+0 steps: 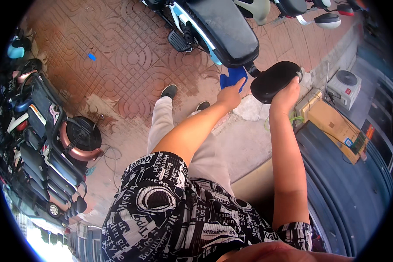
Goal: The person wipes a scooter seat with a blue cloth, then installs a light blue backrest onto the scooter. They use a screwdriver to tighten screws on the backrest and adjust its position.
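Observation:
My left hand [232,95] is closed on a blue cloth [237,77], close behind the rear end of a scooter's black seat [225,32]. Part of the cloth hangs loose beside my fingers. A rounded black backrest pad [273,83] stands behind the seat on a dark bracket [252,69]. My right hand [287,94] is wrapped round the pad's right edge, its palm side hidden. The scooter has light blue and white trim, and a black footrest [179,40] shows on its left side.
Parked scooters [43,148] crowd the left, and more seats stand at top right. A cardboard box [329,124] and a white outdoor unit [345,87] are on my right, by a blue corrugated shutter [336,183]. A small blue object [91,56] lies on the patterned reddish paving [131,56].

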Tool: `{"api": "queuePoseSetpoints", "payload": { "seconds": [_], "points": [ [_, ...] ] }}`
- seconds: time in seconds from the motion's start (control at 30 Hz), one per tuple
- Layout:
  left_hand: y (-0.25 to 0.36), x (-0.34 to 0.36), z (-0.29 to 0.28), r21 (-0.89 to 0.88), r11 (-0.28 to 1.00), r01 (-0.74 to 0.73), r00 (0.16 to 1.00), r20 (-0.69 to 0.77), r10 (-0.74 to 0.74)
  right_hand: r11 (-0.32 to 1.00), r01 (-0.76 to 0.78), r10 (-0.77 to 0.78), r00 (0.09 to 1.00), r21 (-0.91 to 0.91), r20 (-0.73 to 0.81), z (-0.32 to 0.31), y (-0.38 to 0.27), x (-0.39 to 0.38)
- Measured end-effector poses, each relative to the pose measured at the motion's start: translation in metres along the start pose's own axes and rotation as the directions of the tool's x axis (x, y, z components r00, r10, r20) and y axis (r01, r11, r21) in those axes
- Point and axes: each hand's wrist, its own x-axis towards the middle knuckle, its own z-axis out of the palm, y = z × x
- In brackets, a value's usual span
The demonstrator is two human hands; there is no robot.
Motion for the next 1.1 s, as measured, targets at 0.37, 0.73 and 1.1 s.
{"api": "queuePoseSetpoints", "payload": {
  "seconds": [0.37, 0.73, 1.1],
  "points": [
    [0.001, -0.014, -0.051, -0.399, 0.882, -0.249, 0.671, -0.728, -0.139, 0.990, 0.015, -0.019, 0.999, 0.140, 0.029, 0.006, -0.008, -0.007],
    [0.021, 0.041, -0.038, -0.143, 0.957, -0.252, 0.465, -0.885, -0.010, 0.925, 0.033, -0.078, 0.991, 0.378, 0.104, 0.021, 0.000, -0.009],
    [-0.003, -0.003, -0.043, -0.407, 0.830, -0.382, 0.613, -0.784, -0.102, 0.927, -0.037, -0.032, 0.984, 0.374, 0.177, 0.017, -0.002, -0.009]
  ]
}}
